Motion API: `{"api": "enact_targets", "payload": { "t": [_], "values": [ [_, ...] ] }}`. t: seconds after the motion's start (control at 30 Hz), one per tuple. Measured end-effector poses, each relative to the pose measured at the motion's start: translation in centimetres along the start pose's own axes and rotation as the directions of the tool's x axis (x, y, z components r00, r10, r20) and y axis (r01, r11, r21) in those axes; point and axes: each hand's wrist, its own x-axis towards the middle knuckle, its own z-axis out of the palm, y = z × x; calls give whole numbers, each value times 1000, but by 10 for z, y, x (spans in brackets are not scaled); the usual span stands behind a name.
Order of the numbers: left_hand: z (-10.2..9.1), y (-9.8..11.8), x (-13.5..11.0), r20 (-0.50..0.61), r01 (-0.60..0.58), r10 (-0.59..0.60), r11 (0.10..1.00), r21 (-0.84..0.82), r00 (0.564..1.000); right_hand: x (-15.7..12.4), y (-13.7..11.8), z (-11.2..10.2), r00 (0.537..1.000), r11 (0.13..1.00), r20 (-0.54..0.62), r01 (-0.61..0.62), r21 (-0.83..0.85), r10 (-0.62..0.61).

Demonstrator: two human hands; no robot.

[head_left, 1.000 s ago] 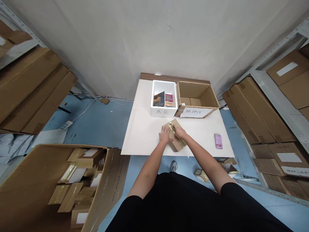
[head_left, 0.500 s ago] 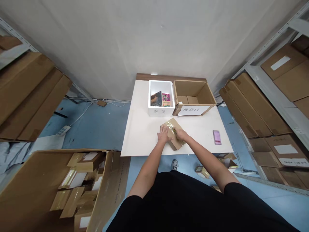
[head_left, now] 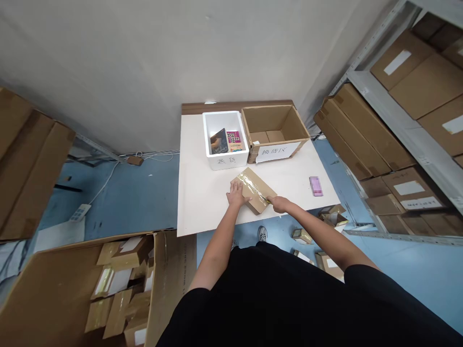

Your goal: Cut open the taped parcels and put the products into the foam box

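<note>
A taped cardboard box [head_left: 255, 188] lies at an angle on the white table, a strip of shiny clear tape running along its top. My left hand [head_left: 237, 193] presses on its left side with the fingers spread. At the box's near right end, my right hand [head_left: 280, 204] is closed around a small box cutter [head_left: 268, 199]. Only a short yellowish and dark part of the cutter shows, its tip at the tape line.
Behind stand a white foam box [head_left: 227, 163] with two books inside and an open carton [head_left: 249, 155] with a paper label. A pink, blurred-out item [head_left: 316, 186] lies at right. A big carton [head_left: 50, 289] of parcels stands at left, loaded shelves [head_left: 398, 111] at right.
My right hand has moved the cutter along the tape from the box's middle to its near right end. My left hand still rests on the box. The camera view has shifted.
</note>
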Motion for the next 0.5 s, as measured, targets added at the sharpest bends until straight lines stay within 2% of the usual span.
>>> {"api": "enact_targets", "payload": {
  "t": [0.2,0.3,0.4,0.5],
  "values": [
    [-1,0,2,-4,15,-15,999,50,1000,-34,36,32,1000,999,18,-25,28,24],
    [2,3,2,-31,28,-26,998,57,999,-45,62,38,991,992,-112,-55,113,68],
    [5,12,-2,-59,58,-54,996,66,997,-38,78,35,932,962,-323,-79,262,165],
    [8,26,-10,-79,106,-98,989,103,992,-8,73,31,863,882,-402,-99,461,307]
  ]
}}
